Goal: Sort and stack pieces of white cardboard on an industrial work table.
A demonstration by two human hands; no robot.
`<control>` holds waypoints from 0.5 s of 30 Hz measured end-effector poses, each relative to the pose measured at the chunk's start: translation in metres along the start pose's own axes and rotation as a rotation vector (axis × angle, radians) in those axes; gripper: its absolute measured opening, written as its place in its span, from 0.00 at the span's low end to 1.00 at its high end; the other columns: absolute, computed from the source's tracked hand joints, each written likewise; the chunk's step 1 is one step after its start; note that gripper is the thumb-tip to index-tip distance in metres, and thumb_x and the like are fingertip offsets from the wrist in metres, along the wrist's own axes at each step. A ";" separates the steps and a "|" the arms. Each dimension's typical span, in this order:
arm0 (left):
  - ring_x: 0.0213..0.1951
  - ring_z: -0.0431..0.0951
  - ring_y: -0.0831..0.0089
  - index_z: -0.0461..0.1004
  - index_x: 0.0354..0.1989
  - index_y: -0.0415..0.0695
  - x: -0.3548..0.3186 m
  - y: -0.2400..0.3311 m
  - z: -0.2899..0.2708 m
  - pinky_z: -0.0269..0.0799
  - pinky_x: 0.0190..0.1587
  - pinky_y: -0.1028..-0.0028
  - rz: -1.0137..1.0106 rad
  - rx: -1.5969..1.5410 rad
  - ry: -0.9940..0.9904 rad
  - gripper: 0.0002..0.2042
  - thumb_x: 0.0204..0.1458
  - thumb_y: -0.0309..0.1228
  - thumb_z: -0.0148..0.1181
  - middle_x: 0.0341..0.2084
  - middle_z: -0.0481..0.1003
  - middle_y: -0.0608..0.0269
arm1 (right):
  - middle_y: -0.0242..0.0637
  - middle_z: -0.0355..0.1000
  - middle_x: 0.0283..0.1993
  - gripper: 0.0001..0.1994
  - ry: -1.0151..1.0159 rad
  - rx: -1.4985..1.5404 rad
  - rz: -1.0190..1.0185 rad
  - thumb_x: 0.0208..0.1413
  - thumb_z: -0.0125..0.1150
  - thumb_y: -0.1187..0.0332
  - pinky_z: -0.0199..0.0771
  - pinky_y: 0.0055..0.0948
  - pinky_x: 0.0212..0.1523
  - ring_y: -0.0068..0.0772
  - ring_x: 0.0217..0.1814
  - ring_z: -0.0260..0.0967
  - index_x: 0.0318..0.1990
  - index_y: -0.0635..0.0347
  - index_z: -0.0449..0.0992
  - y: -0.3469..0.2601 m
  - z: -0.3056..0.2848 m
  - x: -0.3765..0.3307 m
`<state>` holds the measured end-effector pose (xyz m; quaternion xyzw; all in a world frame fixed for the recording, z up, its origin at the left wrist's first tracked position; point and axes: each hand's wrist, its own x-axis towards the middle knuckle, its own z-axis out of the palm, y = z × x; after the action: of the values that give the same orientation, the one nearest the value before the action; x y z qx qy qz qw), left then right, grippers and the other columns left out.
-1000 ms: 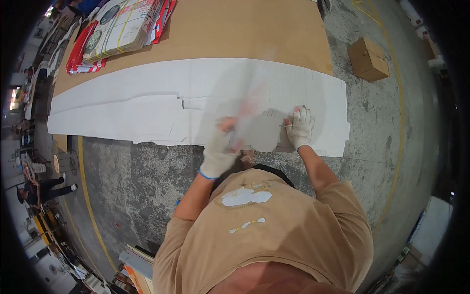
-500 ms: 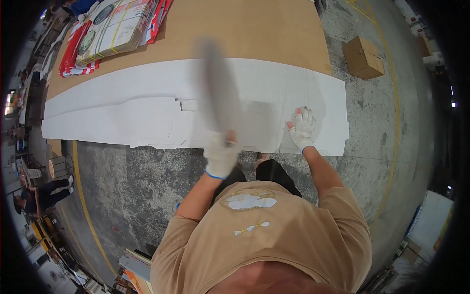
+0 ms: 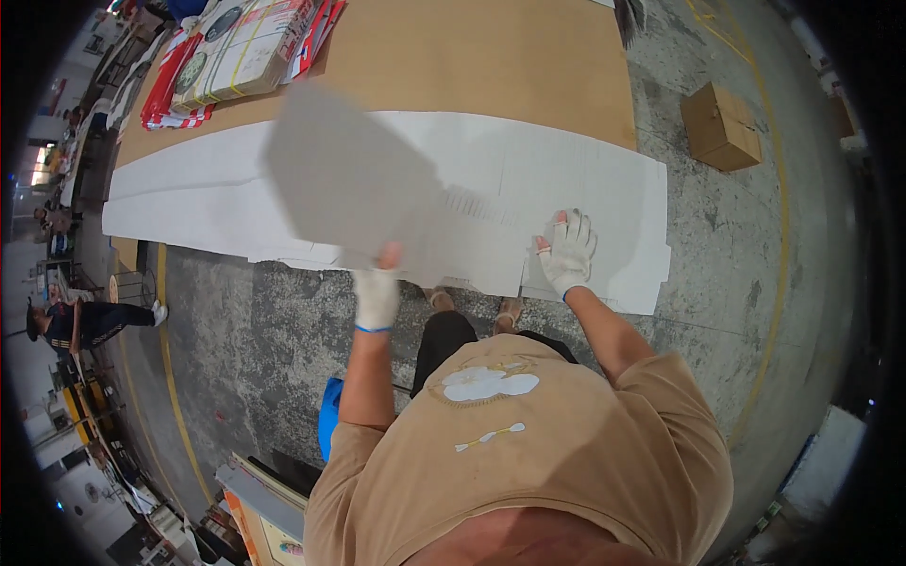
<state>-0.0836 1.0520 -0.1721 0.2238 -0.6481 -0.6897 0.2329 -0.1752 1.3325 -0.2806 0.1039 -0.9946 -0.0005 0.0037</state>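
Observation:
My left hand (image 3: 377, 294), in a white work glove with the thumb bare, grips a greyish flat sheet of board (image 3: 344, 170) by its near edge. The sheet is raised at a slant over the work surface and slightly blurred. Under it lies a large white corrugated cardboard sheet (image 3: 576, 160) with an uneven near edge. My right hand (image 3: 569, 250), in a matching glove with bare thumb and index fingertips, rests flat on the right part of that white sheet. Its fingers are stretched out, with nothing held.
Brown board (image 3: 491, 66) lies beyond the white sheet. A strapped stack of printed flat cartons (image 3: 236, 57) with red-and-white sheets stands far left. On the floor at right is a brown carton (image 3: 720, 127). Another person (image 3: 85, 325) stands at the left, beyond a yellow floor line (image 3: 170, 377).
My left hand has moved left with the board, which was seen nearly edge-on and now shows its broad face. My right hand stays pressed on the white sheet. The view has shifted slightly.

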 end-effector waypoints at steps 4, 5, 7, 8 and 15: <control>0.45 0.68 0.70 0.63 0.49 0.33 0.041 -0.086 -0.068 0.65 0.49 0.69 -0.394 -0.352 -0.014 0.19 0.52 0.32 0.52 0.44 0.68 0.57 | 0.47 0.46 0.64 0.34 -0.049 -0.016 0.021 0.52 0.43 0.46 0.38 0.51 0.62 0.50 0.67 0.38 0.61 0.59 0.53 0.001 0.000 0.001; 0.46 0.67 0.70 0.62 0.50 0.32 0.044 -0.100 -0.074 0.64 0.49 0.70 -0.518 -0.541 0.071 0.20 0.52 0.31 0.54 0.44 0.68 0.57 | 0.46 0.45 0.65 0.34 -0.060 -0.011 0.018 0.52 0.43 0.45 0.38 0.51 0.62 0.49 0.67 0.37 0.61 0.58 0.53 0.002 0.000 0.001; 0.45 0.69 0.68 0.66 0.48 0.37 0.045 -0.138 -0.090 0.64 0.50 0.63 -0.500 -0.449 0.089 0.19 0.50 0.35 0.55 0.42 0.70 0.59 | 0.46 0.45 0.65 0.34 -0.074 -0.005 0.000 0.51 0.43 0.45 0.38 0.51 0.62 0.49 0.67 0.38 0.61 0.58 0.53 0.007 -0.005 0.001; 0.44 0.70 0.69 0.65 0.48 0.37 0.043 -0.148 -0.096 0.66 0.49 0.65 -0.345 -0.145 0.133 0.19 0.50 0.33 0.56 0.42 0.70 0.59 | 0.46 0.46 0.65 0.34 -0.087 0.005 -0.021 0.51 0.44 0.45 0.38 0.51 0.62 0.49 0.67 0.38 0.61 0.58 0.53 0.011 -0.007 0.001; 0.42 0.70 0.73 0.66 0.47 0.35 0.029 -0.104 -0.071 0.67 0.46 0.71 -0.368 -0.117 0.168 0.17 0.48 0.25 0.56 0.42 0.70 0.59 | 0.46 0.46 0.64 0.34 -0.048 -0.078 0.038 0.51 0.45 0.46 0.39 0.51 0.61 0.49 0.67 0.39 0.61 0.59 0.53 0.027 -0.003 -0.006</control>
<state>-0.0665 0.9841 -0.2806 0.3812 -0.5333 -0.7361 0.1687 -0.1753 1.3600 -0.2776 0.0849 -0.9954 -0.0416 -0.0160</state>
